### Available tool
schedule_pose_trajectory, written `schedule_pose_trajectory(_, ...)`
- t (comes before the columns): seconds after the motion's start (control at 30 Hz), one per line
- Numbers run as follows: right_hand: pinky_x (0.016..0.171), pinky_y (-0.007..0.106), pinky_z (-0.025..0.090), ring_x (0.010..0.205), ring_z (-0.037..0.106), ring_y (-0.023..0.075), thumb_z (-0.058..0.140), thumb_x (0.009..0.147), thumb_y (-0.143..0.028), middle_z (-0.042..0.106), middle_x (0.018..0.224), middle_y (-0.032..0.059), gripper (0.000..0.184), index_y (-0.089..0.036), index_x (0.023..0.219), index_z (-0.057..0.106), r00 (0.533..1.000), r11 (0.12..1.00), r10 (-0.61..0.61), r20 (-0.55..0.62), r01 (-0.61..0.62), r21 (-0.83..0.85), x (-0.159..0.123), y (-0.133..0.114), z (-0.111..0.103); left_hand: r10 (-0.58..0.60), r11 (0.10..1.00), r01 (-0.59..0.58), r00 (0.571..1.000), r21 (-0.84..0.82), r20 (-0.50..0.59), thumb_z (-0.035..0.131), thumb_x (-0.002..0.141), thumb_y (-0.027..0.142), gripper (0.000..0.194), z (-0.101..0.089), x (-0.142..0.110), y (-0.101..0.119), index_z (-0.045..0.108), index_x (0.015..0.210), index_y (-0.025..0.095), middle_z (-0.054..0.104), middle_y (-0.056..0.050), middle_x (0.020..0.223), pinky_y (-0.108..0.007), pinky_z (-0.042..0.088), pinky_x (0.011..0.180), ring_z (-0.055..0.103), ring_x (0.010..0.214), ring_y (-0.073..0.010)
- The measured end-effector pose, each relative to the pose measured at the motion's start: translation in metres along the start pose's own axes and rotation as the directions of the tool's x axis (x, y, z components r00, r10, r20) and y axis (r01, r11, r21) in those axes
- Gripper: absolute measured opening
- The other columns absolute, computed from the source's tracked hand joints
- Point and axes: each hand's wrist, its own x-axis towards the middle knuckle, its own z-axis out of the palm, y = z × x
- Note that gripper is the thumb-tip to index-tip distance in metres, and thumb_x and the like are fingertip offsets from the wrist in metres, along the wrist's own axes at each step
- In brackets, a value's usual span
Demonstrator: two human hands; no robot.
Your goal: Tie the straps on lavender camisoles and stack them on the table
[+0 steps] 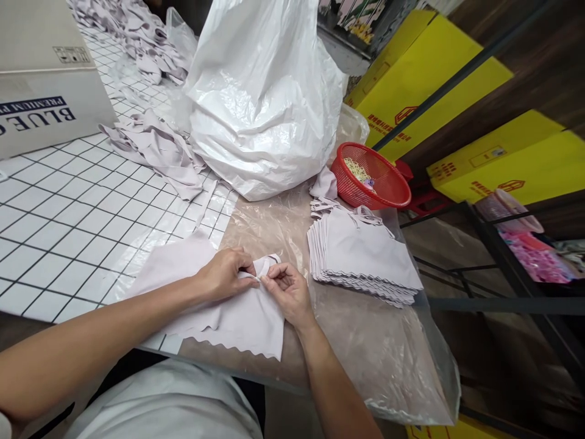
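Note:
A pale lilac-grey garment [247, 323] with a scalloped edge lies spread on the table in front of me; it looks like a camisole with thin straps. My left hand [226, 274] pinches its upper part between thumb and fingers. Close beside it, my right hand [289, 291] pinches the same fabric, fingers curled in. A small dark mark shows on the cloth just above the fingertips. To the right sits a neat stack of matching garments [361, 250], scalloped edges toward me.
A big white plastic bag [265, 116] stands behind the hands. Right of it is a red mesh basket [372, 177] with small pieces inside. Loose garments [155, 146] and a cardboard box [50, 116] are at left. Yellow boxes [425, 79] and a dark metal rack [484, 244] are at right.

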Motion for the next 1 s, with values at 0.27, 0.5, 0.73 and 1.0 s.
schedule_pose_trajectory(0.27, 0.07, 0.028, 0.051, 0.074, 0.061, 0.0147, 0.057, 0.092, -0.019, 0.065, 0.086, 0.0025, 0.022, -0.023, 0.113, 0.063, 0.932, 0.896, -0.245, 0.266, 0.323, -0.306, -0.001, -0.012, -0.016, 0.105, 0.992, -0.099, 0.992, 0.077, -0.068, 0.07, 0.079, 0.014, 0.007, 0.008, -0.01, -0.002, 0.067, 0.073, 0.017, 0.064, 0.0, 0.068, -0.027, 0.043, 0.071, 0.058, 0.068, -0.0149)
schedule_pose_trajectory(0.5, 0.066, 0.027, 0.046, 0.071, 0.057, 0.0152, 0.057, 0.095, -0.022, 0.058, 0.076, 0.0015, 0.009, -0.02, 0.089, 0.063, 0.891, 0.79, -0.29, 0.351, 0.429, -0.437, 0.003, -0.016, -0.018, 0.179, 0.973, -0.162, 0.979, 0.162, -0.1, 0.061, 0.082, 0.009, 0.012, 0.009, -0.019, -0.005, 0.065, 0.074, 0.018, 0.063, -0.001, 0.07, -0.028, 0.042, 0.071, 0.057, 0.073, -0.0165)
schedule_pose_trajectory(0.73, 0.067, 0.03, 0.045, 0.075, 0.055, 0.0182, 0.048, 0.099, -0.019, 0.056, 0.078, 0.0025, 0.014, -0.022, 0.087, 0.055, 0.858, 0.675, -0.34, 0.384, 0.507, -0.536, 0.002, -0.015, -0.017, 0.143, 0.989, -0.139, 0.987, 0.051, -0.077, 0.053, 0.09, 0.016, 0.014, 0.014, -0.023, -0.009, 0.067, 0.091, 0.018, 0.067, -0.002, 0.078, -0.025, 0.045, 0.067, 0.062, 0.072, -0.0145)
schedule_pose_trajectory(1.0, 0.066, 0.032, 0.043, 0.074, 0.053, 0.02, 0.041, 0.099, -0.014, 0.055, 0.078, 0.0033, 0.015, -0.023, 0.093, 0.051, 0.812, 0.562, -0.44, 0.383, 0.582, -0.588, -0.002, -0.013, -0.009, 0.342, 0.923, -0.314, 0.934, 0.222, -0.103, 0.044, 0.096, 0.015, 0.022, 0.012, -0.025, -0.008, 0.062, 0.083, 0.017, 0.062, -0.004, 0.073, -0.025, 0.043, 0.061, 0.058, 0.067, -0.0147)
